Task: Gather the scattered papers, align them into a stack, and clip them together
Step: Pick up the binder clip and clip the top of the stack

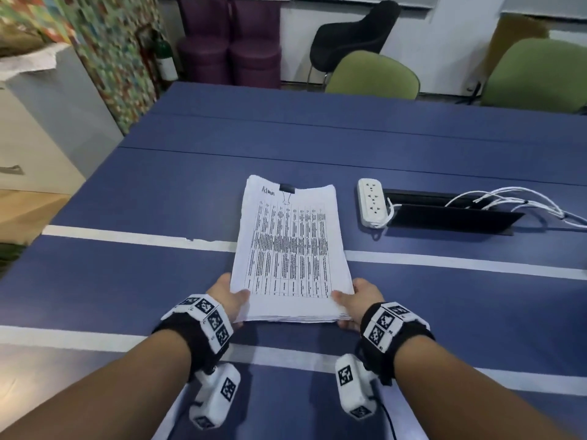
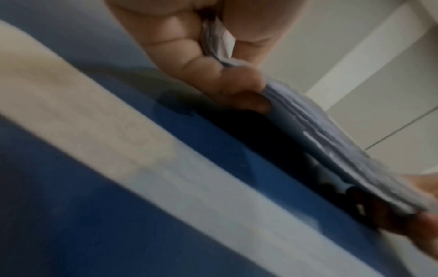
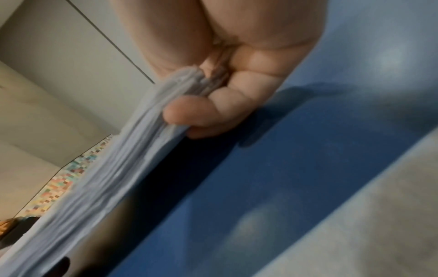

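Observation:
A stack of printed papers point(image 1: 290, 246) lies lengthwise in front of me, its near end lifted off the blue table point(image 1: 127, 281). A black binder clip point(image 1: 286, 188) sits on the stack's far edge. My left hand point(image 1: 233, 301) grips the near left corner, thumb on top and fingers underneath. My right hand point(image 1: 357, 301) grips the near right corner the same way. In the left wrist view the fingers point(image 2: 189, 61) curl under the paper edges point(image 2: 331, 142). The right wrist view shows fingers point(image 3: 237, 97) pinching the sheet edges point(image 3: 118, 168).
A white power strip point(image 1: 372, 202) lies right of the stack beside a black cable slot point(image 1: 451, 214) with white cables point(image 1: 524, 201). White stripes point(image 1: 127, 237) cross the table. Green chairs point(image 1: 371, 76) and a black chair point(image 1: 352, 36) stand beyond the far edge.

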Action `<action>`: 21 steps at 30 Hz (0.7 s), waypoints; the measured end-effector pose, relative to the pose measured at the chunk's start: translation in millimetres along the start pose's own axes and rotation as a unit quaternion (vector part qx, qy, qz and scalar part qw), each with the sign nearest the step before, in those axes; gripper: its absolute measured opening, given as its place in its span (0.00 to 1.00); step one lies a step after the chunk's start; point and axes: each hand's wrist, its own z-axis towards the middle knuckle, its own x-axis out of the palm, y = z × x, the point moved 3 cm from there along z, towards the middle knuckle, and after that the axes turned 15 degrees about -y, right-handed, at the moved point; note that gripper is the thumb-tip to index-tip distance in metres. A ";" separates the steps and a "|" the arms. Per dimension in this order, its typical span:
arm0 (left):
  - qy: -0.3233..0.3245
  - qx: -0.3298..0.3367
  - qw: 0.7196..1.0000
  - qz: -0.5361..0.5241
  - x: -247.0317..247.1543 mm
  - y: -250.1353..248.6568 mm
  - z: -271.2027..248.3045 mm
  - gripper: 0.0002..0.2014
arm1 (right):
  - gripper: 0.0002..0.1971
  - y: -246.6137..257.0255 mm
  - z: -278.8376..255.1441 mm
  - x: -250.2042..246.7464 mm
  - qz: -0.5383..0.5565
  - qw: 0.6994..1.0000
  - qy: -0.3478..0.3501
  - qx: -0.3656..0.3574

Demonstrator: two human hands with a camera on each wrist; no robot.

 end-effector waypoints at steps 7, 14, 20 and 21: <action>0.001 -0.026 0.994 -0.104 -5.6 0.1 21.3 0.24 | 0.19 1.5 -0.6 -0.4 -0.021 0.998 -0.018 -0.056; -0.043 0.013 0.998 -0.052 -11.3 -1.3 23.6 0.24 | 0.15 6.8 16.6 -4.9 -0.091 0.984 -0.118 -0.097; -0.019 0.048 0.998 0.039 -11.8 -5.1 36.1 0.25 | 0.07 12.0 32.4 -15.2 -0.163 0.974 -0.122 -0.098; -0.015 0.054 0.997 0.052 -12.6 -7.0 36.4 0.25 | 0.07 13.1 34.0 -14.9 -0.179 0.971 -0.117 -0.105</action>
